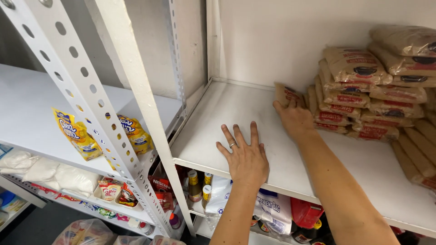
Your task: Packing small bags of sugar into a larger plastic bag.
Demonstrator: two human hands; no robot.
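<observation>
Pressing flat, fingers spread, left hand (245,156) on white shelf (227,113); right hand (295,119) fingertips touching one tan, red-labelled packet (287,94), grasp unclear; two yellow pouches (77,134) leftward.

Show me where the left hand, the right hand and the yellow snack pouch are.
left hand (245,156): head view, back of hand.
right hand (295,119): head view, back of hand.
yellow snack pouch (76,134): head view, front face.

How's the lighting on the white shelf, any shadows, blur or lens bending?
Head view: soft, even light on the shelf; faint shadows under the left hand and right hand; focus sharp; upright post splays from wide-angle distortion; stacked bags glint mildly.
</observation>
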